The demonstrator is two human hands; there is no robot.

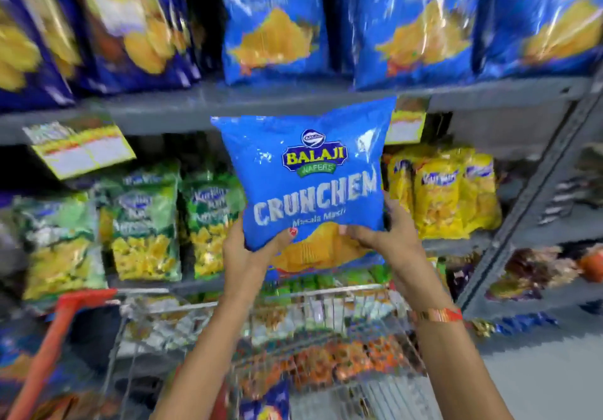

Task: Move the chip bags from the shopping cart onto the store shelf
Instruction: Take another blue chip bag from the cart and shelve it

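A light blue chip bag [310, 174] with white lettering is held upright in the air in front of the grey store shelf [195, 106]. My left hand [251, 250] grips its lower left corner. My right hand [388, 233] grips its lower right corner. The bag's top reaches the edge of the upper shelf board. Below my arms stands the wire shopping cart [326, 292] with an orange handle, holding more snack bags, among them orange ones [342, 361].
Matching blue bags [274, 28] stand in a row on the upper shelf, with dark blue bags [130, 28] to their left. Green bags [146, 223] and yellow bags [440, 191] fill the shelf below. A second rack [538, 191] stands at the right. Price labels [81, 148] hang from the shelf edge.
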